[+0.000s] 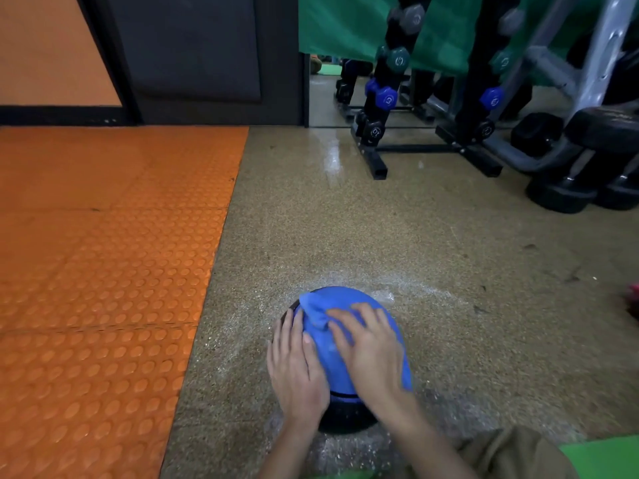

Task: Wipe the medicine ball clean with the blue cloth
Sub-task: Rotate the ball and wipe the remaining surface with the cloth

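A blue and black medicine ball [340, 407] sits on the speckled floor near the bottom centre. The blue cloth [318, 311] is draped over its top and runs down its right side. My right hand [371, 350] lies flat on the cloth with fingers spread, pressing it against the ball. My left hand [294, 368] rests on the ball's left side with straight fingers, steadying it. Most of the ball's top is hidden under cloth and hands.
An orange studded mat [103, 271] covers the floor to the left. A dumbbell rack [383, 108] stands at the back right, with black dumbbells [567, 191] on the floor at the far right. A dark wall panel [193, 57] rises behind. Whitish smears ring the ball.
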Tool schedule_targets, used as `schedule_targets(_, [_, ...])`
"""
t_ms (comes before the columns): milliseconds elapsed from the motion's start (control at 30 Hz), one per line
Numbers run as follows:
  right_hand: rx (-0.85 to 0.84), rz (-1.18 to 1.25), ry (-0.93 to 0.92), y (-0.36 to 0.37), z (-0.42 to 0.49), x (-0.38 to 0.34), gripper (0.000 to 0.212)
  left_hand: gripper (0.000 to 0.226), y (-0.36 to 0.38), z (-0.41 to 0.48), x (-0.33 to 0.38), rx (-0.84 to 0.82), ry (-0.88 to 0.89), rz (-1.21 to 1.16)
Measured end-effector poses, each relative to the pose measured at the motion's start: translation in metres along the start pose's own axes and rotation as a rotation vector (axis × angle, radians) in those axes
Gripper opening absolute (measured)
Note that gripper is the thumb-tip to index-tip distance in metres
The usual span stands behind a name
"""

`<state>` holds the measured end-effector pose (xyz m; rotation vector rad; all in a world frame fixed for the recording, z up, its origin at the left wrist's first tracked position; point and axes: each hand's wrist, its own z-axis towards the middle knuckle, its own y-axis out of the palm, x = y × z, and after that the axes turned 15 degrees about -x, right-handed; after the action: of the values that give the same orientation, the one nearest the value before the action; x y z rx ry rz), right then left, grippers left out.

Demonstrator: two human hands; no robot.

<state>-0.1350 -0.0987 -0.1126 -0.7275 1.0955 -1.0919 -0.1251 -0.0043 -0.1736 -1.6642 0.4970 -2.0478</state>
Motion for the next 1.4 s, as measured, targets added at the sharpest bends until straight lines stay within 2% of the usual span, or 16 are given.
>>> schedule_targets(67, [-0.036,0.118,0.230,0.000,0.015,0.027,0.022,0.059,-0.003,-0.004,-0.001,0.017,0.001,-0.007])
schedule_targets(133, [-0.143,0.369,0.495,-0.003,0.030,0.055,0.025,0.056,-0.004,-0.007,0.000,0.033,-0.016,-0.024])
schedule_targets(200, [-0.160,0.491,0.627,-0.005,0.035,0.060,0.026,0.056,-0.005,-0.010,-0.001,0.050,-0.014,-0.038])
schedule_targets(267, [-0.174,0.314,0.541,-0.008,0.031,0.042,0.027,0.055,-0.005,-0.012,-0.001,0.060,-0.014,-0.052])
schedule_targets(367, [-0.092,0.080,0.261,-0.009,0.005,-0.011,0.025,0.054,-0.010,-0.013,-0.008,0.065,-0.001,-0.085])
schedule_targets(467, [-0.106,0.015,0.040,-0.002,-0.023,-0.043,0.028,0.053,-0.024,-0.016,-0.021,0.062,0.009,-0.132])
schedule_targets(567, [-0.150,0.013,-0.082,0.001,-0.026,-0.038,0.026,0.054,-0.046,-0.012,-0.020,0.042,-0.140,-0.241])
schedule_targets(733, [-0.147,0.393,0.216,-0.006,0.006,-0.008,0.025,0.047,-0.046,-0.008,0.001,-0.109,-0.333,-0.012])
schedule_targets(933, [-0.179,0.445,0.547,-0.013,0.037,0.019,0.025,0.067,-0.031,0.001,0.011,-0.112,-0.336,0.008])
schedule_targets(1000, [-0.200,0.266,0.467,-0.014,0.034,0.008,0.028,0.075,-0.028,0.005,0.015,-0.086,-0.334,0.036])
schedule_targets(1067, [-0.151,0.125,0.264,-0.014,0.022,-0.016,0.026,0.082,-0.030,0.006,0.014,-0.080,-0.314,0.022])
schedule_targets(1133, [-0.069,0.057,0.109,-0.011,0.012,-0.027,0.022,0.073,-0.035,0.004,0.006,-0.079,-0.287,-0.005])
schedule_targets(1167, [-0.095,0.088,0.112,-0.011,0.013,-0.021,0.023,0.068,-0.038,0.002,0.002,-0.078,-0.277,-0.020])
schedule_targets(1233, [-0.213,0.175,0.271,-0.007,0.018,0.006,0.027,0.064,-0.045,-0.004,-0.008,-0.073,-0.275,-0.061])
schedule_targets(1333, [-0.237,0.385,0.598,0.004,0.015,0.039,0.028,0.058,-0.054,-0.012,-0.019,-0.032,-0.254,-0.210])
schedule_targets(1400, [-0.232,0.541,0.648,0.010,0.011,0.038,0.029,0.045,-0.062,-0.014,-0.024,-0.029,-0.263,-0.303])
